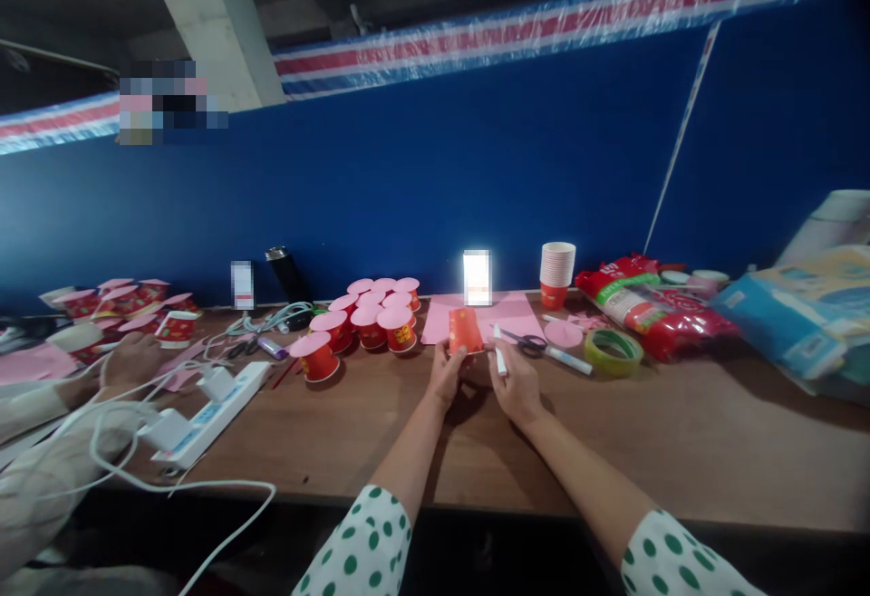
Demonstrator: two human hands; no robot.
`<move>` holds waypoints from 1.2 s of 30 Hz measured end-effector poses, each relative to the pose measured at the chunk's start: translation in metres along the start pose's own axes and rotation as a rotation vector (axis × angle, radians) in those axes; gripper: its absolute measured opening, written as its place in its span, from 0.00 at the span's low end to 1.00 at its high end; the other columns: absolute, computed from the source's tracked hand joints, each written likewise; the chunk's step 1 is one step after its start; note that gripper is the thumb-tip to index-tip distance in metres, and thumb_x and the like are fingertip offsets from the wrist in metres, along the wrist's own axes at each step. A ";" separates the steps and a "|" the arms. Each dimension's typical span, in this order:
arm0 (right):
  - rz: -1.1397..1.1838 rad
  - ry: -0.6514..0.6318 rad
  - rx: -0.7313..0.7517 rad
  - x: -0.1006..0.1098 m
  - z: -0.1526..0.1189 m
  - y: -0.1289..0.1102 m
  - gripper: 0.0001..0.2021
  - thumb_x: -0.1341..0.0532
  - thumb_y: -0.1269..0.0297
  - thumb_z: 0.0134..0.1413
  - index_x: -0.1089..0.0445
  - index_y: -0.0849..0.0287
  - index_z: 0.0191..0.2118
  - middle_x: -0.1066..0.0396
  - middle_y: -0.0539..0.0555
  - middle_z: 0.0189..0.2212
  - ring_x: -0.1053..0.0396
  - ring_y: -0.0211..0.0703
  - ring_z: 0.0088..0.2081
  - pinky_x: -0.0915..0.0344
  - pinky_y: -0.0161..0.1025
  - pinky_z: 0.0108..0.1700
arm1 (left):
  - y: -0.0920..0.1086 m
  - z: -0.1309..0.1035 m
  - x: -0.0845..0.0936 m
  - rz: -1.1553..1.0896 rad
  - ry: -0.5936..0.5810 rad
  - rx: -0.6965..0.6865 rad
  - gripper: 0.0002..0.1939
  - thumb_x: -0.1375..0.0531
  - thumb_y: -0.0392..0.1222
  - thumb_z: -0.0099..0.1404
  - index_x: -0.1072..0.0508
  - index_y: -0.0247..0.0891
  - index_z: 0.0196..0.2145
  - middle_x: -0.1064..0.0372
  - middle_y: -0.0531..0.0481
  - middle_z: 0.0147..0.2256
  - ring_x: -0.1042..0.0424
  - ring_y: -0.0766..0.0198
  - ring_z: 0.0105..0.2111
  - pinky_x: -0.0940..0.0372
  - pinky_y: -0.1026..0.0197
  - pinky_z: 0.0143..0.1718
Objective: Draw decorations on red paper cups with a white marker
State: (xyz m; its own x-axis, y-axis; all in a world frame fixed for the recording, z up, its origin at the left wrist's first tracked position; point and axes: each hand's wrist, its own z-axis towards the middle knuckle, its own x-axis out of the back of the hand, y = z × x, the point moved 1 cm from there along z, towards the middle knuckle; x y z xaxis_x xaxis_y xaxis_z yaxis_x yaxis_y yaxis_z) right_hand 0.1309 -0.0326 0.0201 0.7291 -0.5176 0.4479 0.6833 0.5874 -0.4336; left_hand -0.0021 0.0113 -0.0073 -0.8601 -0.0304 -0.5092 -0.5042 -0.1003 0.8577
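Observation:
My left hand (447, 373) is closed around the lower side of a red paper cup (466, 331) with gold markings, held just above the table. In my right hand (517, 383) is a white marker (500, 353), gripped close to the cup's right side. Behind the cup lies a pink paper sheet (513, 311). A pair of scissors (528, 341), a capped marker (569, 360) and a pink paper disc (563, 333) rest right of my right hand. To the left stand several red cups (372, 328) topped with pink discs.
A stack of paper cups (557, 270), a tape roll (613, 353), a red bag (652, 311) and a blue package (808, 315) occupy the right side. At left are a power strip (224, 415), white cables and another person's hand (132, 365) near more cups. A blue partition (435, 170) rises behind.

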 end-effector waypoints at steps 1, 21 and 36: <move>0.006 -0.007 0.003 0.000 0.000 0.000 0.13 0.51 0.67 0.61 0.37 0.59 0.48 0.28 0.57 0.42 0.30 0.43 0.44 0.35 0.38 0.46 | 0.000 0.000 0.000 -0.001 0.005 0.002 0.29 0.32 0.48 0.45 0.39 0.38 0.41 0.30 0.48 0.36 0.27 0.64 0.30 0.34 0.58 0.37; 0.002 0.023 0.012 -0.004 -0.002 0.004 0.15 0.50 0.66 0.60 0.37 0.62 0.51 0.29 0.60 0.45 0.32 0.45 0.47 0.36 0.42 0.50 | 0.022 -0.006 0.000 -0.254 -0.073 0.130 0.21 0.41 0.52 0.53 0.31 0.34 0.40 0.27 0.46 0.31 0.26 0.59 0.31 0.34 0.60 0.34; -0.162 -0.187 -0.101 -0.008 -0.006 0.008 0.26 0.48 0.75 0.49 0.42 0.60 0.57 0.31 0.57 0.46 0.34 0.47 0.46 0.35 0.43 0.47 | 0.042 -0.015 0.022 -0.524 -0.175 0.297 0.21 0.44 0.51 0.54 0.28 0.33 0.40 0.32 0.44 0.31 0.37 0.69 0.24 0.39 0.67 0.23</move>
State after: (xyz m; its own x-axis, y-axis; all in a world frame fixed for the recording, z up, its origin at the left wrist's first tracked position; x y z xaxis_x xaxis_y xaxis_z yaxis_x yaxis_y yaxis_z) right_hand 0.1307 -0.0275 0.0090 0.5963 -0.4707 0.6503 0.7980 0.4359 -0.4162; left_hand -0.0407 -0.0087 0.0167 -0.4803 0.1134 -0.8697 -0.8407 0.2233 0.4934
